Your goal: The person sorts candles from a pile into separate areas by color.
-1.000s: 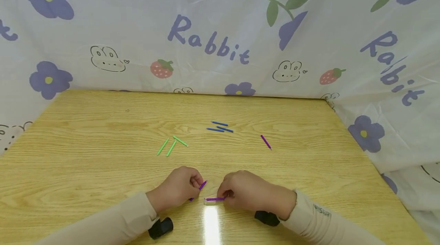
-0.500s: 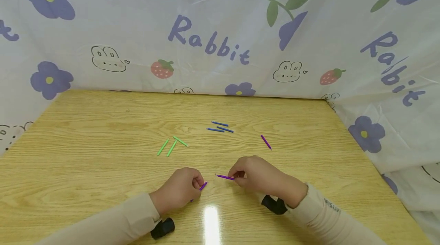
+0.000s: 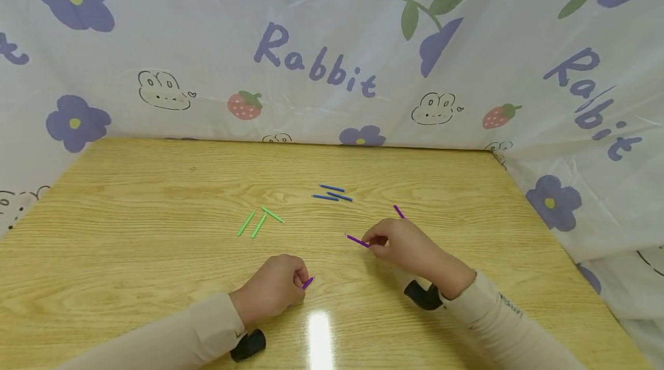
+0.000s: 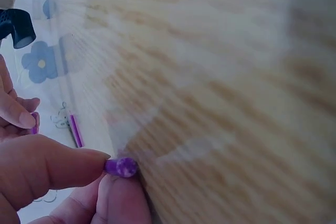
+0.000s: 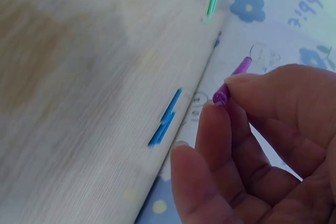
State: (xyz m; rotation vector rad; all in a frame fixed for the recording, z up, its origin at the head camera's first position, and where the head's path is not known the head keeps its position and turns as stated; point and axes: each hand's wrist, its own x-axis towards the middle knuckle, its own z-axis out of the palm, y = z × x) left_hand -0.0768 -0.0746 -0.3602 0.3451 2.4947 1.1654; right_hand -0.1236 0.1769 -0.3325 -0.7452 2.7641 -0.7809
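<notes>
Between thumb and fingers, my left hand (image 3: 272,287) pinches a thin purple candle (image 4: 122,167) low over the table's near middle; only one end sticks out past the fingers. My right hand (image 3: 404,248), farther forward and to the right, pinches a second purple candle (image 3: 357,240) near its blunt end. In the right wrist view a fine wick shows at this candle's far tip. Just beyond the right hand, a third purple candle (image 3: 398,211) lies on the table, partly hidden by that hand.
Three green candles (image 3: 246,223) lie loosely together left of centre on the wooden table (image 3: 155,185). Three blue candles (image 3: 325,197) lie farther back, near the middle. A printed cloth (image 3: 321,110) hangs behind the table and along its right side.
My right hand has moved forward and to the right with its purple candle, away from the left hand, and now covers part of the third purple candle. The left hand has stayed nearly still.
</notes>
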